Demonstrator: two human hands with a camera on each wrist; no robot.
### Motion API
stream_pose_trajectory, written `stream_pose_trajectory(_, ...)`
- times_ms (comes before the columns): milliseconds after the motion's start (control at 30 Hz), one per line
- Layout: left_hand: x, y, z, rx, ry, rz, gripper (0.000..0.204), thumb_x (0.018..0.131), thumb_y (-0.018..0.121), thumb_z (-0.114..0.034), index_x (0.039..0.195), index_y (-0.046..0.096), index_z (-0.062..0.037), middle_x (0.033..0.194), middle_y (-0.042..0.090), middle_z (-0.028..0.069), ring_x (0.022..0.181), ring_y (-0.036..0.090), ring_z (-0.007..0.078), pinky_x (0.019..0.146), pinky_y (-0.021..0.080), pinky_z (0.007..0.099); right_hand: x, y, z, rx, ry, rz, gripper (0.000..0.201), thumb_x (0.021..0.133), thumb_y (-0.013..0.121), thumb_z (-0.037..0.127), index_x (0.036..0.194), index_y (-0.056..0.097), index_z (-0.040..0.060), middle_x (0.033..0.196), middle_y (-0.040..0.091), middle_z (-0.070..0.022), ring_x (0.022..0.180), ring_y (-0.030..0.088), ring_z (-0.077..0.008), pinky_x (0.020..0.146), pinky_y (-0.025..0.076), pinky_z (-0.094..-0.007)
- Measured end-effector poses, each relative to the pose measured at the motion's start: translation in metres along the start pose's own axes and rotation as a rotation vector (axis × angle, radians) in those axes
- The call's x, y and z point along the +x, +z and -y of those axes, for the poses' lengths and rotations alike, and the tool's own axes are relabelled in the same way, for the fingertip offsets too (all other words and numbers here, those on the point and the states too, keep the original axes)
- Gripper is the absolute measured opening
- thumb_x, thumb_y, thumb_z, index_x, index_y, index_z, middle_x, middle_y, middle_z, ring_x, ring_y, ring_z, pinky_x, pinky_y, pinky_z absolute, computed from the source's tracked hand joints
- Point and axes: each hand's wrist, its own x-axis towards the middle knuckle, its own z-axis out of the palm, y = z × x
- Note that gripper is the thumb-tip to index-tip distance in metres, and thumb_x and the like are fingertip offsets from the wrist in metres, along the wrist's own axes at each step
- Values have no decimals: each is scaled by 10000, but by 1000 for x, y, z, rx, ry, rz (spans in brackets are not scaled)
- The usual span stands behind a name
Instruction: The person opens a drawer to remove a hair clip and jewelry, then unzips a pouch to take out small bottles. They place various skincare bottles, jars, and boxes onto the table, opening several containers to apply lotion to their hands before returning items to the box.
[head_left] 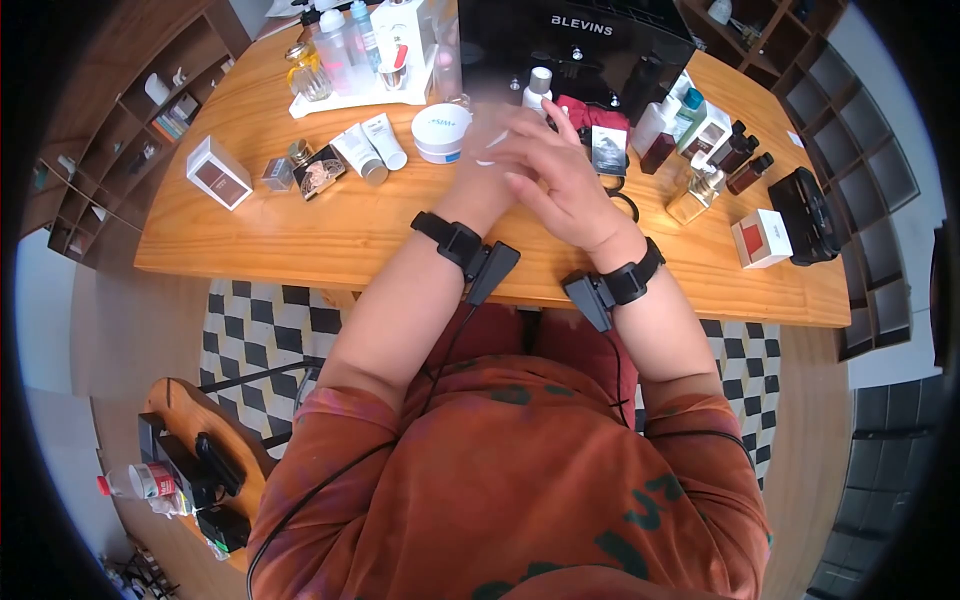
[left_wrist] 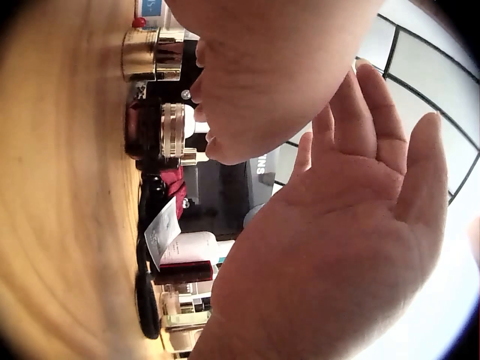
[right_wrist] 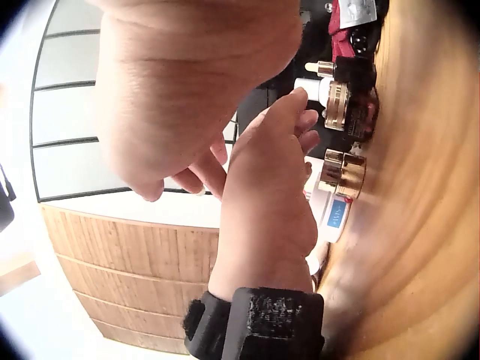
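Over the table's front middle, my left hand (head_left: pixel 480 170) is held with its back up, white streaks of cream (head_left: pixel 496 139) on the skin. My right hand (head_left: pixel 565 185) lies across it with fingers fairly straight, reaching over the back of the left hand. In the right wrist view the left hand (right_wrist: pixel 266 187) stretches away from a black wrist strap. The right hand (left_wrist: pixel 330 217) shows its palm in the left wrist view, fingers extended. Neither hand holds an object. Just left of them stands a white round tub (head_left: pixel 440 130).
A black case (head_left: pixel 580 50) stands behind the hands. White tubes (head_left: pixel 365 150), a compact (head_left: pixel 320 172) and a white box (head_left: pixel 218 172) are on the left. Bottles (head_left: pixel 690 115), a gold-toned bottle (head_left: pixel 695 190), a small box (head_left: pixel 762 238) and a black case-like item (head_left: pixel 805 215) occupy the right.
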Motion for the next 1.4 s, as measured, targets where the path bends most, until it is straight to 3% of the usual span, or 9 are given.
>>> stream_pose_trajectory(267, 2, -8, -2, -376, -67, 158, 348, 872, 700, -348, 1132, 684, -116, 1088, 688, 107, 1057, 656, 295, 829, 529, 453, 1, -8, 1, -69, 54, -104, 260, 976, 565, 226, 1139, 705, 79, 1200, 702, -105, 1306, 558, -324, 1229, 175, -574)
stream_pose_trajectory(333, -3, -5, 4, -303, -18, 212, 544, 920, 708, -391, 1282, 550, -16, 1189, 640, 225, 1129, 619, 399, 980, 498, 451, 1, -7, 1, -45, 52, -105, 257, 975, 563, 231, 1124, 703, 74, 1199, 701, -104, 1308, 557, -322, 1225, 179, -576)
stream_pose_trajectory(400, -3, -1, 6, -279, -10, 198, 541, 918, 706, -390, 1283, 554, -21, 1196, 639, 221, 1135, 617, 395, 982, 495, 456, 2, -2, 5, -23, 20, -3, 261, 983, 549, 243, 1104, 705, 73, 1200, 703, -97, 1314, 557, -319, 1222, 174, -587)
stream_pose_trajectory(933, 3, 5, 10, 111, 140, -39, 508, 892, 683, -387, 1301, 614, -93, 1298, 616, 159, 1240, 580, 332, 1010, 459, 547, 6, -15, 3, -178, 49, -61, 304, 972, 541, 253, 1163, 715, 92, 1245, 707, -111, 1270, 594, -328, 1234, 134, -603)
stream_pose_trajectory(1067, 6, 1, 11, 186, 178, -82, 505, 887, 678, -386, 1305, 625, -106, 1318, 612, 147, 1260, 573, 320, 1015, 452, 564, 2, -15, 2, -52, -35, -118, 331, 1003, 527, 286, 1202, 694, 79, 1233, 717, -113, 1205, 637, -314, 1235, 143, -602)
stream_pose_trajectory(1167, 20, -19, 11, 283, 173, 134, 550, 911, 680, -311, 1414, 551, -129, 1437, 560, 194, 1342, 536, 361, 1088, 416, 561, 1, -16, 0, 26, -54, -142, 344, 1024, 516, 297, 1222, 680, 68, 1212, 723, -107, 1168, 659, -304, 1238, 156, -596)
stream_pose_trajectory(1233, 27, -23, 9, 272, 104, 428, 699, 931, 644, -405, 1543, 421, -153, 1586, 417, 209, 1476, 404, 367, 1175, 280, 633, -1, -20, -3, 27, -51, -149, 351, 1035, 509, 301, 1232, 674, 63, 1199, 727, -105, 1154, 665, -301, 1241, 164, -590)
stream_pose_trajectory(1300, 23, -11, 15, 245, 104, 348, 691, 929, 646, -415, 1533, 436, -152, 1574, 432, 207, 1466, 415, 367, 1173, 289, 623, -1, -25, -4, -26, 113, -85, 350, 1042, 499, 292, 1236, 673, 58, 1172, 729, -108, 1114, 672, -311, 1241, 194, -578)
stream_pose_trajectory(1400, 17, 2, 13, 176, 100, 283, 684, 931, 643, -429, 1527, 450, -156, 1566, 443, 202, 1470, 407, 362, 1180, 284, 611, 0, -16, -5, -8, 83, -93, 342, 1046, 496, 283, 1232, 671, 55, 1140, 729, -121, 1076, 672, -330, 1233, 229, -570)
